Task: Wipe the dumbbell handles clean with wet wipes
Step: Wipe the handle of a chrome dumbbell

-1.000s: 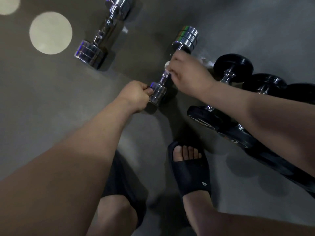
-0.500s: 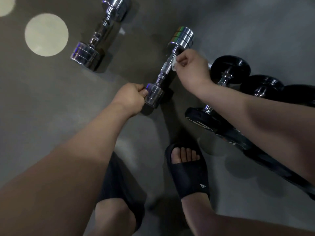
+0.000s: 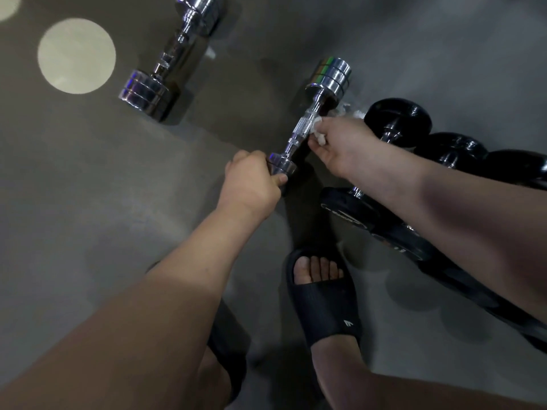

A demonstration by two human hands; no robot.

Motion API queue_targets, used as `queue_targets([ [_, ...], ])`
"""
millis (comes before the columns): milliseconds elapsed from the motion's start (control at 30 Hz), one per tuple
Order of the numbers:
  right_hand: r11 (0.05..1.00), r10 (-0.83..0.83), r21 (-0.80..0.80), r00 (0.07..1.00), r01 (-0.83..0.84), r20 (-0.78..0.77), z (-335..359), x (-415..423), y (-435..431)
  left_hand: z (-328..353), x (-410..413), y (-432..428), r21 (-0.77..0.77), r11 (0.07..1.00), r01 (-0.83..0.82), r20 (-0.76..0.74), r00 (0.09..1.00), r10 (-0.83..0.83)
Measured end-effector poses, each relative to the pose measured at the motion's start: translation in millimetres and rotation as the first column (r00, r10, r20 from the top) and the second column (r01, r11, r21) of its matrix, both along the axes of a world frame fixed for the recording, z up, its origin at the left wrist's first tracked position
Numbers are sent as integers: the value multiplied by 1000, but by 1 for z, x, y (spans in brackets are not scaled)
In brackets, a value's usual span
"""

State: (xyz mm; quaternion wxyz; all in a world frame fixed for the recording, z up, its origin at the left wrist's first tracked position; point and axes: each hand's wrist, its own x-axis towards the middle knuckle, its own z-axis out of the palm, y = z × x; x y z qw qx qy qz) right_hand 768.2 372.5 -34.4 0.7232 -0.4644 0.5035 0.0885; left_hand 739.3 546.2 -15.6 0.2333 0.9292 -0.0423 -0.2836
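Observation:
A chrome dumbbell (image 3: 307, 125) lies on the grey floor, running from near left to far right. My left hand (image 3: 251, 184) grips its near head and steadies it. My right hand (image 3: 340, 146) holds a crumpled white wet wipe (image 3: 318, 133) against the right side of the knurled handle. Most of the handle shows bare to the left of the wipe. A second chrome dumbbell (image 3: 168, 63) lies on the floor at the far left, untouched.
A row of black dumbbells (image 3: 399, 125) lies to the right, partly under my right forearm. More white wipe material (image 3: 352, 112) lies on the floor behind my right hand. My feet in black slides (image 3: 325, 303) stand below. Round light patches (image 3: 75, 56) mark the floor at far left.
My right hand has slid the wipe along the handle, up toward the far head and back to the middle, and now sits beside the handle. My left hand has kept its grip.

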Motion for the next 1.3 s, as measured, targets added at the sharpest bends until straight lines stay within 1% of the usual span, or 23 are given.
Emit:
queue_targets([
  [67, 999, -4, -39, 1000, 4, 12, 2, 5, -6, -1, 1, 1, 0, 1000, -5, 0, 1000, 5],
  [167, 994, -85, -74, 996, 85, -3, 5, 10, -7, 2, -2, -1, -23, 999, -30, 1, 1000, 30],
  [333, 988, -16, -156, 999, 10, -36, 6, 4, -7, 6, -7, -7, -35, 998, -48, 16, 999, 49],
  [433, 990, -62, -130, 997, 57, -36, 9, 10, -9, 5, -11, -9, -52, 998, -46, 25, 999, 48],
  [500, 985, -95, -148, 994, 86, -58, 8, 4, -3, 6, -14, -12, -58, 998, -40, 33, 999, 42],
  [567, 989, -48, -145, 995, 35, -84, 9, -3, 2, 6, -15, -12, -64, 997, -35, 45, 998, 38],
  [633, 985, -7, -174, 995, -10, -99, 10, -1, -3, 5, -16, -11, -85, 996, -34, 61, 997, 40],
  [767, 979, -96, -191, 992, 79, -82, 15, 7, -5, 5, -22, -12, -111, 994, -6, 79, 997, 15],
  [967, 941, 104, -310, 989, -133, -108, 8, -9, 1, 0, -22, -2, -179, 983, -29, 90, 995, 46],
  [1100, 843, 240, -459, 960, -280, -145, 13, -15, -2, -1, -26, -3, -237, 971, -36, 63, 997, 52],
  [1200, 808, 299, -475, 938, -348, -178, 12, -28, -3, -1, -29, -3, -267, 964, -15, 76, 996, 37],
  [1300, 777, 348, -483, 915, -402, -203, 15, -30, -7, -3, -31, -3, -306, 952, -28, 125, 990, 69],
])
